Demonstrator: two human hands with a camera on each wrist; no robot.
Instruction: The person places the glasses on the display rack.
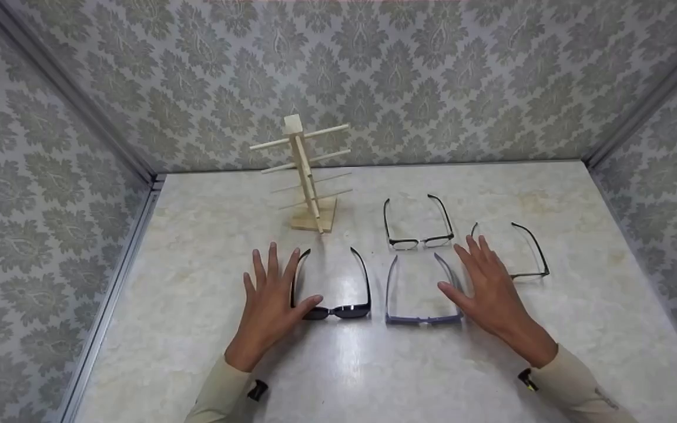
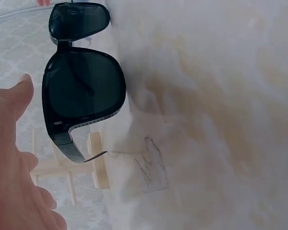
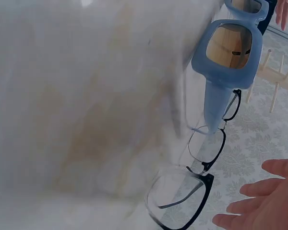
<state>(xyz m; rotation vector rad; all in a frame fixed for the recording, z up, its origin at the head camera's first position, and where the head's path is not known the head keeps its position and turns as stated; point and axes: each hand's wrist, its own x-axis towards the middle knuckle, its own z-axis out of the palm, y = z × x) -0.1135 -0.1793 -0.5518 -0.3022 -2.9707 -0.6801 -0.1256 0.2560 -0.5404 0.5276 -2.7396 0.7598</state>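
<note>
My left hand [image 1: 271,299] is spread with straight fingers over the left side of the black sunglasses [image 1: 352,311], its thumb overlapping the left lens in the head view. In the left wrist view the dark lenses [image 2: 86,84] show whole, with the thumb apart from them. My right hand [image 1: 488,288] hovers with fingers extended between the blue-framed glasses [image 1: 424,320] and the dark-rimmed glasses [image 1: 535,274] at the right, hiding part of the latter. The right wrist view shows the blue frame [image 3: 252,72] apart from the fingers. Neither hand holds anything.
A wooden display stand [image 1: 303,170] with several pegs rises from a square base at the back left. Black-and-clear glasses [image 1: 419,242] lie behind the blue pair. Patterned walls [image 1: 374,82] enclose the marbled table [image 1: 197,235] at the back and sides.
</note>
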